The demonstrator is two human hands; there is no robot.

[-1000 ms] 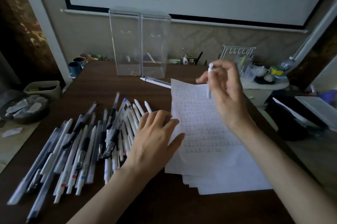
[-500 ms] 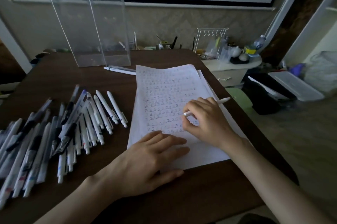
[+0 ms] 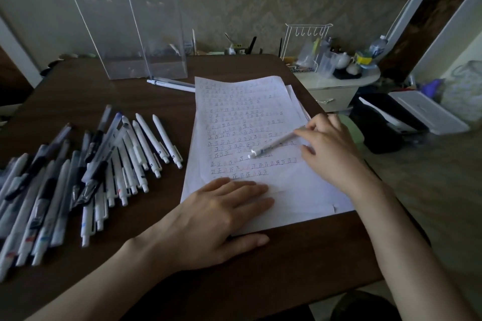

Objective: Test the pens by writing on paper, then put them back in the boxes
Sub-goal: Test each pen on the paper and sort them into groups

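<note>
While pressing flat on the lower edge of the paper [image 3: 260, 101] with the left hand [image 3: 216, 219], fingers [image 3: 250, 187] straight and slightly spread, thumb out on the bare desk [image 3: 300, 255], pinches the back end of a pen [image 3: 276, 143] in the right hand [image 3: 332, 153], right of centre. Grips it between thumb and fingertips only, other fingers loosely curled. Holds it low over the top sheet, slanted, tip toward lower left, above rows of small handwritten marks. Cannot tell whether the tip touches the sheet: too blurred. Marks over most of that sheet, lower part blank; more sheets stacked beneath, edges peeking out at the right.

Left of the paper, on the desk: a heap of pens [image 3: 86, 177], white, clear and dark-barrelled, fanned out side by side, the nearest just beside the sheet's left edge but apart from it.

Upper left of the frame: two clear boxes [image 3: 125, 20], upright, side by side and touching, at the far end of the desk. Just in front of them, two pens [image 3: 169, 83] lying flat together, one end at the paper's upper left corner.

Upper right, beyond the desk: a white side table [image 3: 336, 93] bearing a wire rack [image 3: 305, 46], bottles and small jars.
</note>
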